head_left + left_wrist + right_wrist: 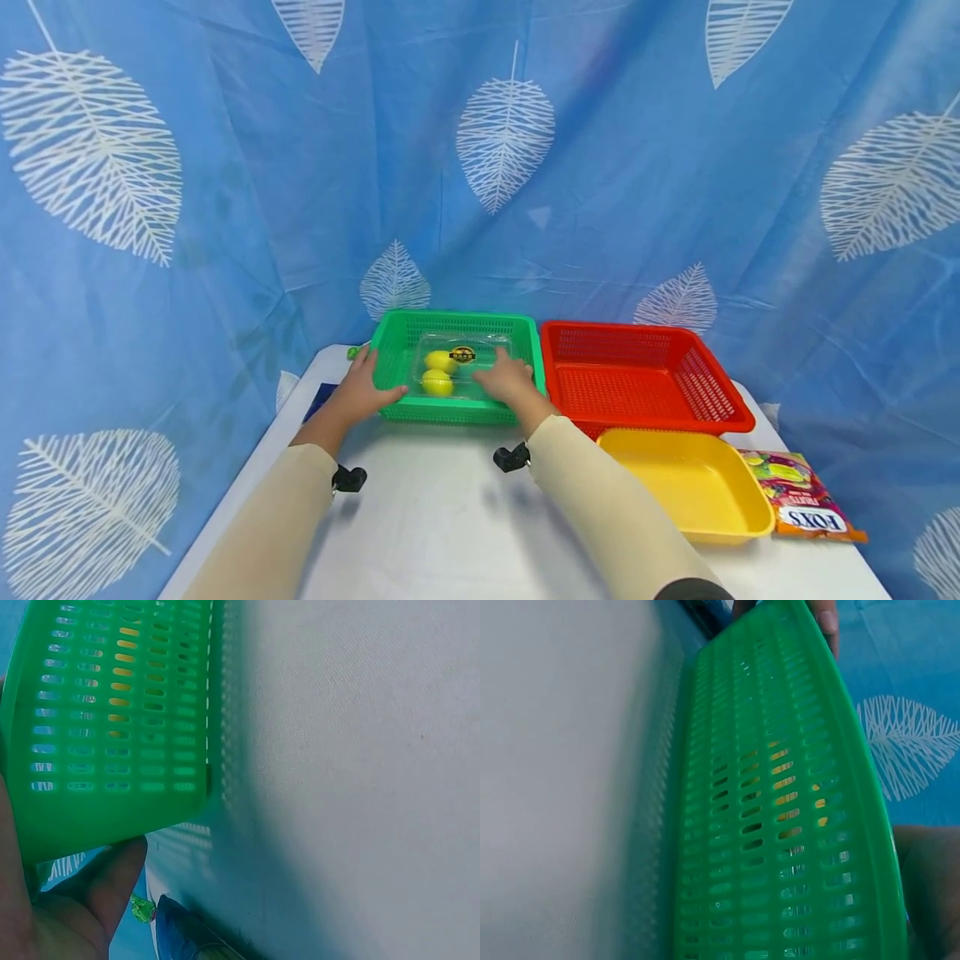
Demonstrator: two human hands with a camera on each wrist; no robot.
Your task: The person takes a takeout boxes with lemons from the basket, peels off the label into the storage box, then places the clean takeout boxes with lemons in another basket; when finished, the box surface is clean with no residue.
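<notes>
A green slotted basket (457,408) stands at the back of the table. Inside it lies a clear plastic box (487,342) with a dark and gold label, and two yellow lemon-like fruits (438,382) show through. My left hand (362,390) grips the basket's near left corner, the thumb by the front rim; in the left wrist view a finger (120,881) lies against the outside of the end wall. Over the right part of the box is my right hand (510,379), thumb and forefinger spread apart at the lid. The basket wall hides much of it in the right wrist view.
To the right stands a red basket (637,396), with a yellow tray (682,483) in front of it. A FOX'S candy bag (806,500) lies beside the tray. A dark blue packet (187,937) and a small green item (142,907) lie left of the green basket.
</notes>
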